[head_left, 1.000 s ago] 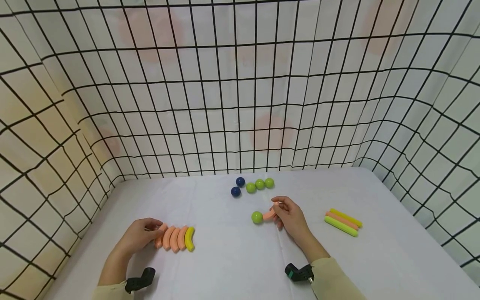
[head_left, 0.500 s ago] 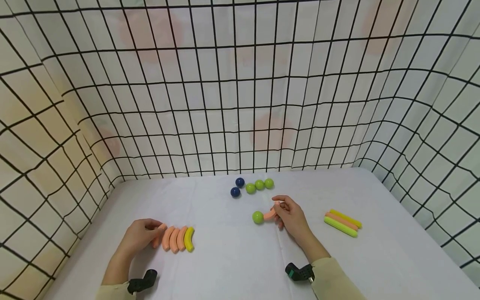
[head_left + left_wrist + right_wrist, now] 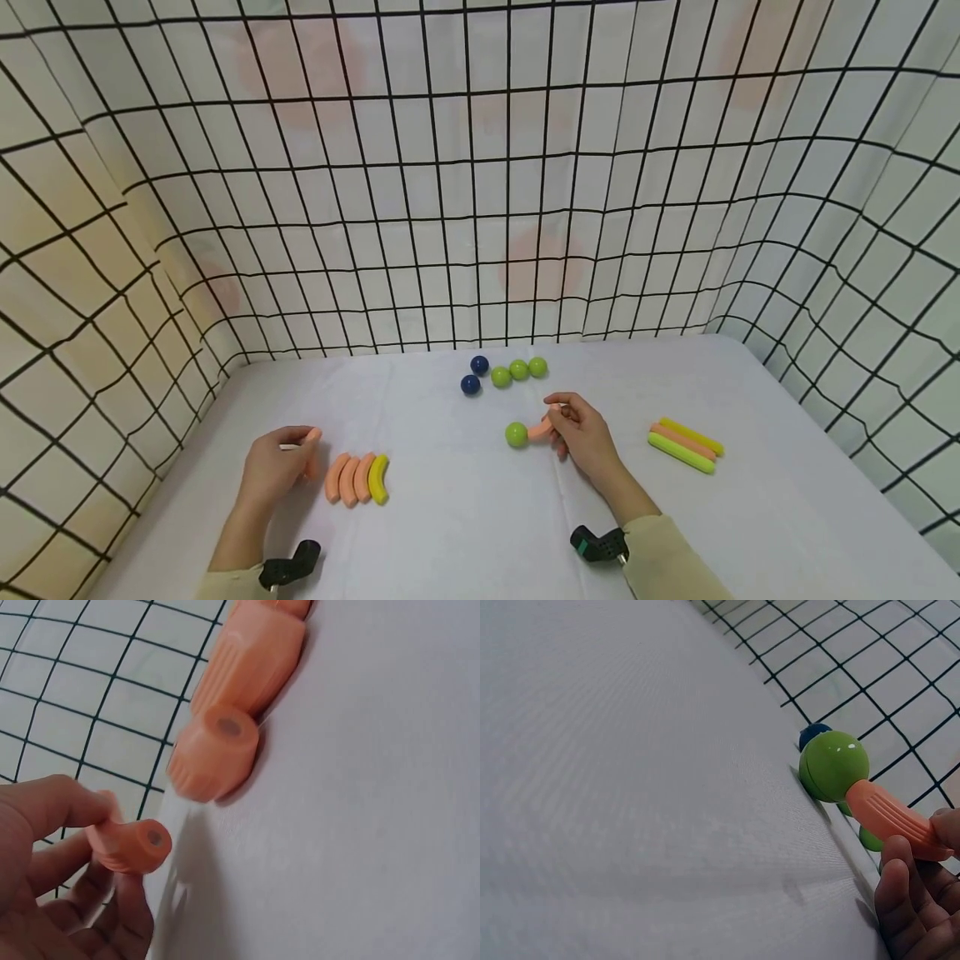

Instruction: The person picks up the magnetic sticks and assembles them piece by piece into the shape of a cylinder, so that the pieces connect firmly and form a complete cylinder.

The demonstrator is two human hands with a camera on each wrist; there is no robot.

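Beside the curve row (image 3: 347, 481): left hand (image 3: 274, 468) pinches an orange curve (image 3: 129, 846), apart from the row; its grey-dotted end (image 3: 154, 837) is left bare, perhaps because pieces join there.
Near centre: right hand (image 3: 587, 435) pinches a second curve (image 3: 889, 814) away from where it touches a green ball (image 3: 836, 766), seemingly to keep that contact free.
Rear: blue balls (image 3: 470, 384) and other green balls (image 3: 519, 369) sit close together, likely grouped by shape.
Right side: rods (image 3: 682, 452) lie alongside one another, probably for tidiness.
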